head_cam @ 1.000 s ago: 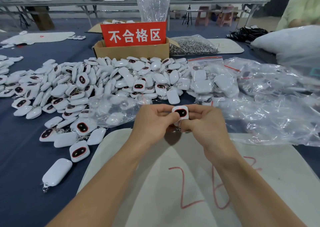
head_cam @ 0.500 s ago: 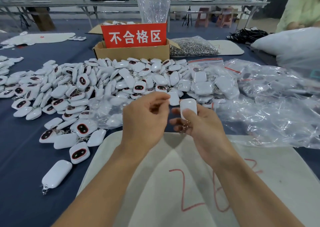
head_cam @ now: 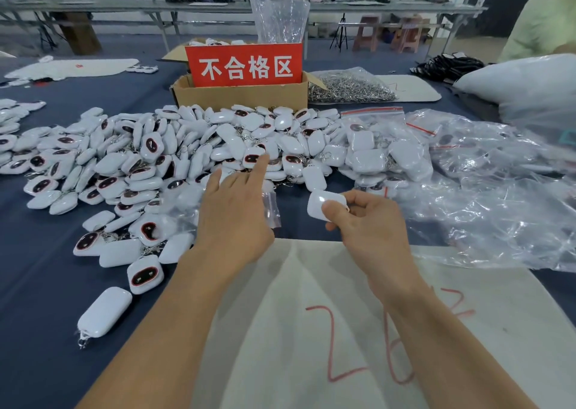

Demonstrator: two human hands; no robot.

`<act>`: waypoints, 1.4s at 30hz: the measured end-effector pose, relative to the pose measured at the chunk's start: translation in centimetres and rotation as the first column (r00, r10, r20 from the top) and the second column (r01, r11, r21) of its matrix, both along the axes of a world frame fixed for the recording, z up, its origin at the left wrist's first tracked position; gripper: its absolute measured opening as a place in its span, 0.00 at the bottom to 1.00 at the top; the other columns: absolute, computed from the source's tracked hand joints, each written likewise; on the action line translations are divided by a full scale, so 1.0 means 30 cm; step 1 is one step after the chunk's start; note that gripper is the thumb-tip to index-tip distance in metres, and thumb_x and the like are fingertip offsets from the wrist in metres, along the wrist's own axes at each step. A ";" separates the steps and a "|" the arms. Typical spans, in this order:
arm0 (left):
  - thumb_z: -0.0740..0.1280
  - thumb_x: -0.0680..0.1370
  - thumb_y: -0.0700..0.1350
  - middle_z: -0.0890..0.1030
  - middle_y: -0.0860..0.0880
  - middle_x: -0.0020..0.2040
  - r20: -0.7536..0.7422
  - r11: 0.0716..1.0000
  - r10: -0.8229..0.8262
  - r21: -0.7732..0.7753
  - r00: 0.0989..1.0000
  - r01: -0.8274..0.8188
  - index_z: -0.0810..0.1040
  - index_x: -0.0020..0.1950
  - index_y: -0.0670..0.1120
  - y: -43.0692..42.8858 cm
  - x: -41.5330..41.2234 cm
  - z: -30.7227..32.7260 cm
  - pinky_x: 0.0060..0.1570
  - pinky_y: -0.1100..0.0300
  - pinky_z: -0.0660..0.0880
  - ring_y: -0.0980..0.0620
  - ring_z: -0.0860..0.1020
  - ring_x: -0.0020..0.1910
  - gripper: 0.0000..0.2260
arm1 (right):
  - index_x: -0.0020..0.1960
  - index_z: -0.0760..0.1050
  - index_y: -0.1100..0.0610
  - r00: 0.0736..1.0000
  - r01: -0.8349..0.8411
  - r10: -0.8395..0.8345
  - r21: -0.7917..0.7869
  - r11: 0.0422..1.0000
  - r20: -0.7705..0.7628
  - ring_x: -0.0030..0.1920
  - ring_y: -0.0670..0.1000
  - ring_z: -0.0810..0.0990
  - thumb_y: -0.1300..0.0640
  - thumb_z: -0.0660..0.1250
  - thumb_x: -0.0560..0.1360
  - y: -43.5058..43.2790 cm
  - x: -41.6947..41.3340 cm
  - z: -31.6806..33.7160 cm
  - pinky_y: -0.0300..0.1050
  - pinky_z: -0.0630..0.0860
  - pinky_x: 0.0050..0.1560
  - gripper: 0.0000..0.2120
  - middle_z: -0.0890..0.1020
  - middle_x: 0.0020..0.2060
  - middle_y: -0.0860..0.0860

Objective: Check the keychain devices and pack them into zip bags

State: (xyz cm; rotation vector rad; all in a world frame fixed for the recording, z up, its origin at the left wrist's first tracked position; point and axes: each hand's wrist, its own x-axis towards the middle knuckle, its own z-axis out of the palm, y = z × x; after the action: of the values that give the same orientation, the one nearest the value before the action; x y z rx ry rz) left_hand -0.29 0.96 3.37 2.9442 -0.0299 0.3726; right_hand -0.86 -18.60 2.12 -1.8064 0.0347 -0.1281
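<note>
My right hand (head_cam: 371,231) pinches one white keychain device (head_cam: 321,204) between thumb and fingers, its plain white back facing up. My left hand (head_cam: 233,215) is stretched forward with straight fingers over a small clear zip bag (head_cam: 269,206), the index fingertip near a device with a dark face (head_cam: 253,158). A large heap of white keychain devices (head_cam: 149,159) covers the blue table behind and left of my hands. Bagged devices (head_cam: 371,150) and a mound of clear zip bags (head_cam: 486,184) lie to the right.
A cardboard box (head_cam: 240,95) with a red sign (head_cam: 244,65) stands behind the heap. A bag of metal key rings (head_cam: 350,87) lies to its right. A white felt mat (head_cam: 327,330) with red numbers lies under my forearms. A person in a green sleeve (head_cam: 542,19) sits far right.
My left hand has let go of the device and reached forward over the zip bag toward the heap. My right hand has turned the device over, back side up, and keeps holding it.
</note>
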 end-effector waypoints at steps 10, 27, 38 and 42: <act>0.78 0.65 0.33 0.75 0.66 0.65 0.058 0.860 -0.169 -0.479 0.984 0.176 0.53 0.78 0.72 -0.111 -0.040 0.022 0.69 0.39 0.71 0.46 0.67 0.76 0.56 | 0.50 0.87 0.46 0.965 -0.006 0.050 -0.171 0.985 0.256 0.36 0.38 0.80 0.65 0.71 0.75 0.015 -0.008 0.021 0.27 0.71 0.40 0.15 0.84 0.36 0.35; 0.75 0.67 0.36 0.81 0.67 0.60 0.446 0.216 0.327 -0.894 0.833 0.394 0.63 0.79 0.53 -0.001 0.007 0.117 0.58 0.61 0.80 0.64 0.80 0.61 0.43 | 0.65 0.79 0.42 0.996 -0.011 0.039 -0.323 0.946 0.081 0.62 0.45 0.78 0.57 0.68 0.75 0.006 0.047 -0.001 0.44 0.74 0.64 0.20 0.83 0.61 0.43; 0.67 0.71 0.30 0.76 0.47 0.71 0.467 0.944 0.071 -0.318 0.881 0.093 0.63 0.81 0.51 -0.087 -0.015 0.025 0.74 0.52 0.64 0.48 0.69 0.69 0.40 | 0.80 0.57 0.52 0.984 -0.024 0.158 -0.827 0.562 0.079 0.76 0.59 0.64 0.44 0.64 0.79 0.153 0.166 -0.069 0.56 0.63 0.70 0.34 0.64 0.77 0.55; 0.68 0.71 0.30 0.70 0.48 0.77 0.207 0.941 0.044 -0.336 0.977 0.028 0.54 0.84 0.53 -0.107 -0.003 -0.038 0.79 0.51 0.57 0.52 0.60 0.75 0.46 | 0.59 0.75 0.53 0.989 0.089 0.044 -0.804 0.588 0.143 0.58 0.59 0.78 0.58 0.63 0.79 0.143 0.166 -0.038 0.52 0.70 0.52 0.10 0.80 0.56 0.53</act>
State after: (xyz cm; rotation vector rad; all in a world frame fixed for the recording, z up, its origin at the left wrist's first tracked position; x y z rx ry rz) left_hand -0.38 -2.26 2.24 2.5555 0.0172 0.6245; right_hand 4.11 -14.32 0.98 -2.7292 -0.1332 -0.3423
